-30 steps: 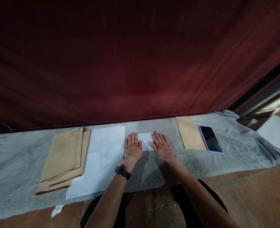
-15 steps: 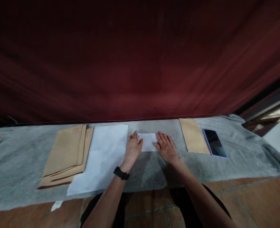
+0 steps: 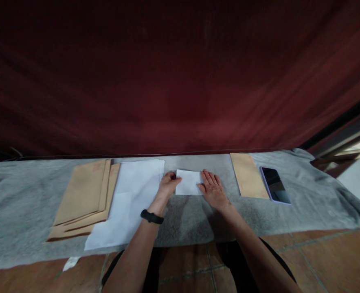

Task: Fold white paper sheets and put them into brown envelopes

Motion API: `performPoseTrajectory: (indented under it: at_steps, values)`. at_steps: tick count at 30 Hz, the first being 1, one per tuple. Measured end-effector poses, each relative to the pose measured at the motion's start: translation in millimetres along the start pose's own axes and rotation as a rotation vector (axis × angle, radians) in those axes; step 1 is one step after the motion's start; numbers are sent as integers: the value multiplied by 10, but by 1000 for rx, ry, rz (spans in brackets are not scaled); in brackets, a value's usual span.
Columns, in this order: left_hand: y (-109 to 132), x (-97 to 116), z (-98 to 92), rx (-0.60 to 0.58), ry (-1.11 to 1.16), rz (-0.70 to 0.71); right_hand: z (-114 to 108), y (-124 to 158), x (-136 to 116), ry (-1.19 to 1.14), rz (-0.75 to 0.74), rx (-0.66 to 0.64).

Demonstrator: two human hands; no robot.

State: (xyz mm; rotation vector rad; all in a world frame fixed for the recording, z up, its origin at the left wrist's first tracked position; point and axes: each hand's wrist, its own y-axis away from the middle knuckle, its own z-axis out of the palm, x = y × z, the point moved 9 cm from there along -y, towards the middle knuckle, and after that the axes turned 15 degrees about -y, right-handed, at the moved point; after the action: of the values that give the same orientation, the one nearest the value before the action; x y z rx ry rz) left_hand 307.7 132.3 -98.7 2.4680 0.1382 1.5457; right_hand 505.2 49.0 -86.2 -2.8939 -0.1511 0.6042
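A small white piece of paper (image 3: 188, 183), seemingly folded, lies on the grey cloth between my two hands. At its left edge, my left hand (image 3: 168, 183) pinches the paper between thumb and curled fingers, and that edge looks slightly raised. My right hand (image 3: 212, 188) rests flat on the paper's right end, fingers stretched out and pointing away from me. A dark band circles my left wrist. Just left of that hand lie larger white sheets (image 3: 140, 179), partly covered by my left forearm.
Several brown envelopes (image 3: 82, 191) lie stacked at the left. One more brown envelope (image 3: 249, 177) is at the right, beside a phone (image 3: 275, 185) in a purple case. Behind the cloth-covered surface (image 3: 21, 203) hangs a dark red curtain (image 3: 180, 101). A white scrap (image 3: 71, 263) lies on the tiled floor.
My left hand has gone from lying spread over the paper's left end to pinching its left edge, shifting slightly left. My right hand has stayed in place.
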Motion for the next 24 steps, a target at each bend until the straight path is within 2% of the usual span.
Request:
performPoseTrajectory:
  at_steps: [7,12,14,16,18,21,24]
  values:
    - [112,91,34,-65,94,-65,-80,-22,-60,-77,-8,-6]
    - [214,196,20,-82,240,-67,-178,34,-493,-231,-216,-82]
    - [240,251,45,-105,316,-59,-233,55,-604,-272,-235,-68]
    - [258,319,82,-136,379,-45,-297,37,-614,-348,-191,-27]
    - [272,373,117,-158,449,-45,-371,-16,-515,-501,-89,48]
    - [296,364,146,-121,511,-85,-409,-95,-240,-879,139,192]
    - [345,291,293,-162,499,-145,-271,-128,-72,-1288,321,253]
